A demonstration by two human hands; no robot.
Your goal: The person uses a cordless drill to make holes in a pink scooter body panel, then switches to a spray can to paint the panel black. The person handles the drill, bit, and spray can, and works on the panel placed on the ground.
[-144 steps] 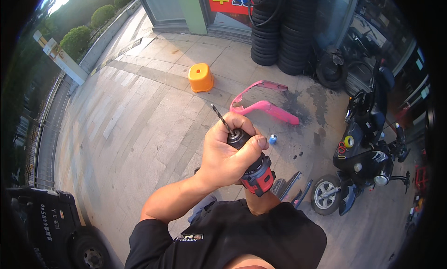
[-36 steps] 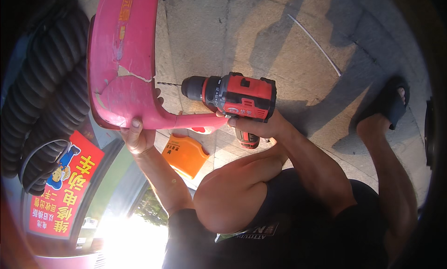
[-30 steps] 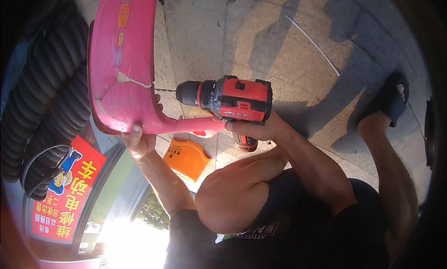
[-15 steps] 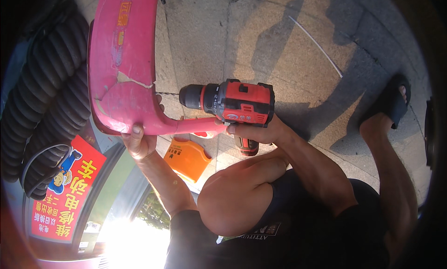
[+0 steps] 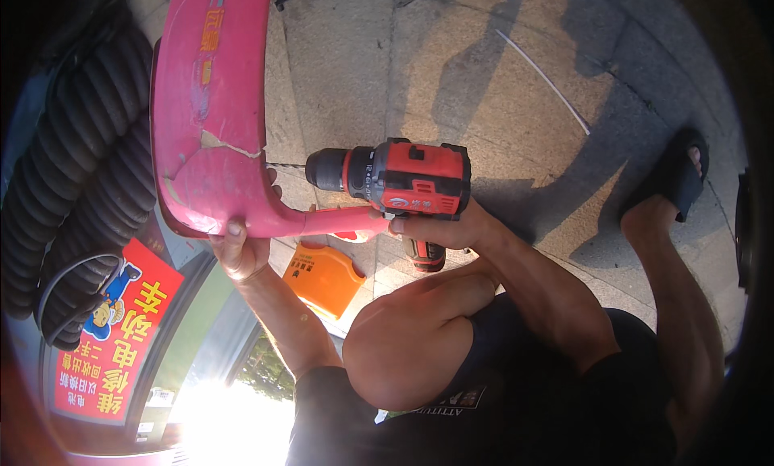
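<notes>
A curved pink plastic panel (image 5: 214,164), scuffed and cracked, fills the upper left. My left hand (image 5: 242,248) grips its lower end, thumb on the near face and other fingertips showing behind the inner edge. My right hand (image 5: 451,228) is wrapped round the handle of a red and black cordless drill (image 5: 423,176). The drill lies level, pointing left. Its thin twist bit (image 5: 286,165) reaches the panel's inner edge, just below the crack; whether it has entered the plastic I cannot tell. A narrow pink arm of the panel runs right, under the drill.
Below the panel an orange plastic piece (image 5: 326,280) lies on the paving. Thick black ribbed hose (image 5: 76,168) is coiled at the left, beside a red sign (image 5: 121,329). A thin white strip (image 5: 544,81) lies on the paving at the upper right. My sandalled foot (image 5: 681,176) is at the right.
The whole view has shifted very slightly. Both hands, the drill and the pink panel keep nearly the same places relative to one another.
</notes>
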